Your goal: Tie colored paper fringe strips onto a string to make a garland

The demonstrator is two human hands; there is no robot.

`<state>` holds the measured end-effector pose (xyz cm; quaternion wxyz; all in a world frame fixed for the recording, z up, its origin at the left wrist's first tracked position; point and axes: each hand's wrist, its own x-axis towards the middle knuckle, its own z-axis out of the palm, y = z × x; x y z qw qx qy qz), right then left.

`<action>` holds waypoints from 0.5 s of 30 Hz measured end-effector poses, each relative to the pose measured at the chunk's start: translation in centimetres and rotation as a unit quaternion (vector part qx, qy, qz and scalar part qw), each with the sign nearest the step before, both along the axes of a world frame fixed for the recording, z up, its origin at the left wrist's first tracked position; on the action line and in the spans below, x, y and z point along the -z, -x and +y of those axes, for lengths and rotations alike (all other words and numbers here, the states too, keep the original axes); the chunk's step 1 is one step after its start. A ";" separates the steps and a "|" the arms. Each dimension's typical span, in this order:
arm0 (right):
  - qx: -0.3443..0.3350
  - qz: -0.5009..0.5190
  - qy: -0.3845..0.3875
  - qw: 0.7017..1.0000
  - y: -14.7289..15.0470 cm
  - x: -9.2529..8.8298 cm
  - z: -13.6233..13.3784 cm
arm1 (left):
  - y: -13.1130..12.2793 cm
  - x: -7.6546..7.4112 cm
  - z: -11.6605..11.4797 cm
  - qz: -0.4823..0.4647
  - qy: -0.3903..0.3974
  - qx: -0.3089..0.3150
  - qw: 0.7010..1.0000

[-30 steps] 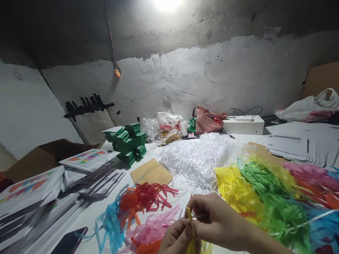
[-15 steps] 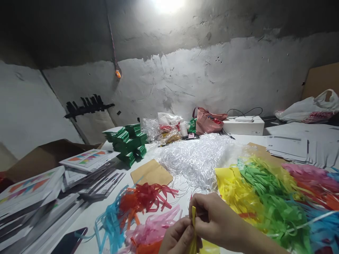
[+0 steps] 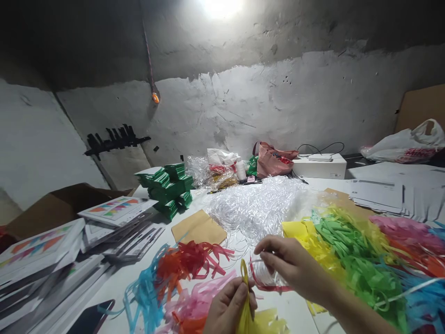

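My left hand [image 3: 227, 306] pinches a yellow paper tassel [image 3: 245, 301] between thumb and fingers. The tassel is folded into a small loop at its top, and its strips hang below the hand. To the right, my right hand [image 3: 283, 260] is over a spool of white ribbon [image 3: 266, 274] with a red rim. Its fingers are bent but apart, with nothing visible in them; whether they touch the spool I cannot tell. Cut yellow tissue fringe [image 3: 271, 322] lies under the hands. Left of them are pink [image 3: 200, 297], red [image 3: 205, 257] and blue tassels [image 3: 146, 287].
Fringed tissue in yellow [image 3: 313, 246], green [image 3: 351, 236] and other colours covers the right side. Behind lies a heap of clear shiny ribbon [image 3: 257, 208]. Printed sheets [image 3: 118, 211], green bundles [image 3: 170, 188] and a phone [image 3: 92, 317] are on the left.
My right hand has let go of the yellow tassel and moved right, over the spool, which now shows. The tassel's top has become an open loop in my left hand.
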<state>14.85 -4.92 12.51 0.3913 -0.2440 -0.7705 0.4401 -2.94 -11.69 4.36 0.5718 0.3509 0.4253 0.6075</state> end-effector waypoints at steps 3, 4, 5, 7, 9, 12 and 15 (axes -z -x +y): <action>-0.025 0.058 -0.005 0.998 -0.6 -0.7 -0.4 | 0.0 0.1 0.1 -0.021 -0.003 0.003 1.000; -0.035 0.064 -0.006 0.997 -0.6 -0.6 -0.6 | -0.1 0.1 0.1 -0.024 -0.005 0.001 1.000; -0.041 0.063 -0.010 0.997 -0.5 -0.5 -0.8 | -0.1 0.1 0.1 -0.027 -0.005 0.003 1.000; -0.040 0.054 -0.030 0.997 -0.2 -0.1 -1.1 | -0.2 0.2 0.0 -0.035 -0.002 0.012 0.999; -0.030 0.044 -0.054 0.997 0.2 0.3 -1.2 | -0.1 0.3 0.1 -0.043 -0.001 0.022 0.999; -0.025 0.029 -0.065 0.997 0.6 0.7 -1.1 | 0.0 0.6 0.2 -0.050 0.000 0.036 0.998; -0.024 0.016 -0.062 0.998 1.1 1.0 -1.1 | -0.1 0.6 0.2 -0.053 0.005 0.033 0.998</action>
